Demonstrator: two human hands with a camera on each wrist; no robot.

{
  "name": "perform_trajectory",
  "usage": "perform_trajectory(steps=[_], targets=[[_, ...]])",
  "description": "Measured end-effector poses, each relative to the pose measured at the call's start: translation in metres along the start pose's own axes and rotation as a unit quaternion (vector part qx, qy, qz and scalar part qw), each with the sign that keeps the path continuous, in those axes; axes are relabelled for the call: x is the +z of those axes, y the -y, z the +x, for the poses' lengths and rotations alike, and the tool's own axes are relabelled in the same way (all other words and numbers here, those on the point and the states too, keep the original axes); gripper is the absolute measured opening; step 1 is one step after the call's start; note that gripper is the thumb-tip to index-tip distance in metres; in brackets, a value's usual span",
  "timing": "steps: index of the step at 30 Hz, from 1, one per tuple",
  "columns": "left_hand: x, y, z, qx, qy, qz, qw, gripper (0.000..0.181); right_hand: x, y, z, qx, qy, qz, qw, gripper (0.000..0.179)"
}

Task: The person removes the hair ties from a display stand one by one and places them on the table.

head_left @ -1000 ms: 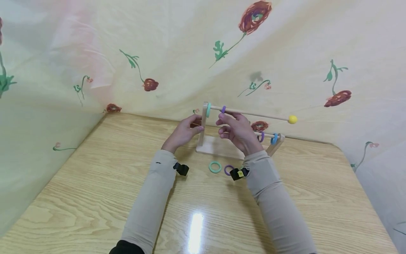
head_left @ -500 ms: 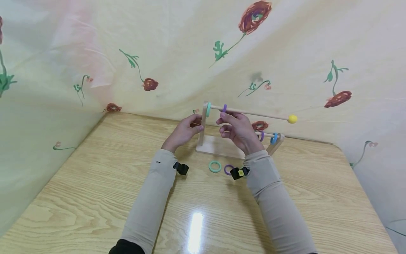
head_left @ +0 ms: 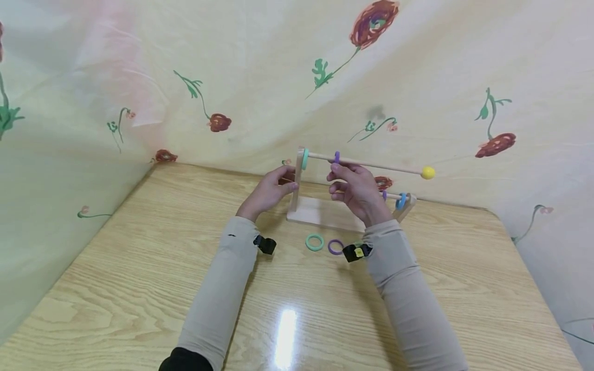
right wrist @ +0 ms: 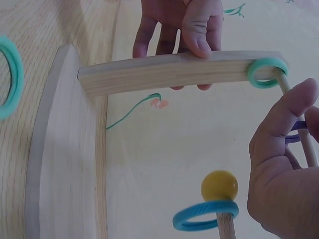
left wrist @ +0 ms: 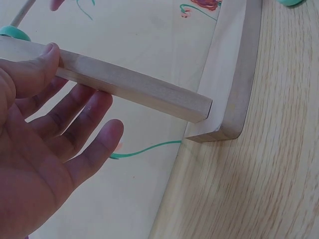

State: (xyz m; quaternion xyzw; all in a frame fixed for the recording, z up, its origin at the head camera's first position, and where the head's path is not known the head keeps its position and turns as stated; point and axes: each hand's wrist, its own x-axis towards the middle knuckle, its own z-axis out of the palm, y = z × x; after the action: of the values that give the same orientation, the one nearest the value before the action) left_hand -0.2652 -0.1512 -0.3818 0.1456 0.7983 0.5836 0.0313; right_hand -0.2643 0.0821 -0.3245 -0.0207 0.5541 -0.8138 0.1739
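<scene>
In the head view, my left hand (head_left: 268, 193) grips the left post (head_left: 297, 175) of a wooden stand, thumb on one side and fingers on the other. The same post (left wrist: 134, 89) crosses the left wrist view. A purple ring (head_left: 336, 156) encircles the upper rod (head_left: 385, 166), and my right hand (head_left: 357, 190) pinches it between thumb and finger. That rod runs from the post to a yellow ball (head_left: 428, 172) at its free end. A mint-green ring (head_left: 304, 159) hangs on it against the post. My right hand hides part of the lower rod.
On the table before the stand's base (head_left: 320, 211) lie a loose green ring (head_left: 314, 250) and a purple one, partly near the right wrist camera (head_left: 355, 252). The lower rod carries a blue ring (head_left: 401, 197). Another yellow ball (right wrist: 219, 186) shows in the right wrist view. A flowered cloth hangs behind.
My right hand has slid a little to the right along the upper rod, carrying the purple ring away from the green one. The left hand keeps its place on the post.
</scene>
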Motion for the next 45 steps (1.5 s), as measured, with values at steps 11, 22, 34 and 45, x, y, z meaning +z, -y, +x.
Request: perform_trajectory(steps=[11, 22, 34, 45], targets=[[0.000, 0.001, -0.002, -0.002, 0.004, 0.001, 1.0000, 0.037, -0.013, 0.002, -0.010, -0.007, -0.009, 0.014, 0.9998, 0.008], [-0.001, 0.000, -0.004, 0.000, 0.006, 0.003, 1.0000, 0.034, -0.023, 0.007, -0.020, -0.015, -0.024, 0.028, 0.9992, 0.008], [-0.002, -0.001, -0.007, 0.005, 0.011, 0.002, 0.9999, 0.037, -0.037, 0.010, -0.034, -0.028, -0.028, 0.054, 0.9977, 0.010], [-0.001, -0.001, -0.007, 0.004, 0.011, 0.001, 0.9999, 0.037, -0.052, 0.015, -0.042, -0.047, -0.053, 0.101, 0.9924, 0.010]])
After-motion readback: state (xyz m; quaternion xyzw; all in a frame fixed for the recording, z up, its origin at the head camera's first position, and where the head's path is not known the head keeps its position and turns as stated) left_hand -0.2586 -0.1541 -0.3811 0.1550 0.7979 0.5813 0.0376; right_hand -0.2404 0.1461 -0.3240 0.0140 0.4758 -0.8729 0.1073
